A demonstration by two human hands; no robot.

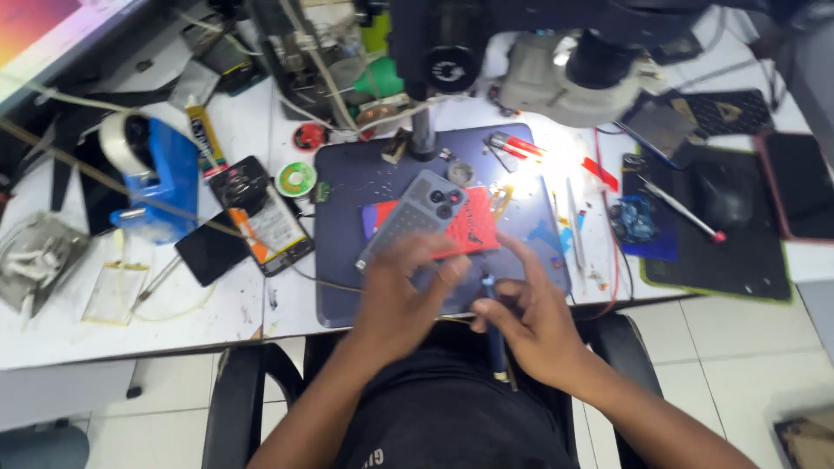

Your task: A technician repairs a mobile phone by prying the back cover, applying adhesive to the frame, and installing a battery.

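A grey phone (415, 219) lies back up on a red flat case (473, 233) on the dark blue work mat (356, 187). My left hand (401, 295) rests over the phone's near end, fingers curled on its edge. My right hand (530, 317) holds a thin dark blue screwdriver (493, 334), its tip pointing at the phone's near edge. Both hands meet at the mat's front edge.
A microscope (556, 69) hangs over the mat's far side. Left of the mat lie an opened phone (261, 217), a solder reel (296, 179) and a blue tape dispenser (156, 178). Tweezers (573, 221), a black mat (721, 221) and other phones lie to the right.
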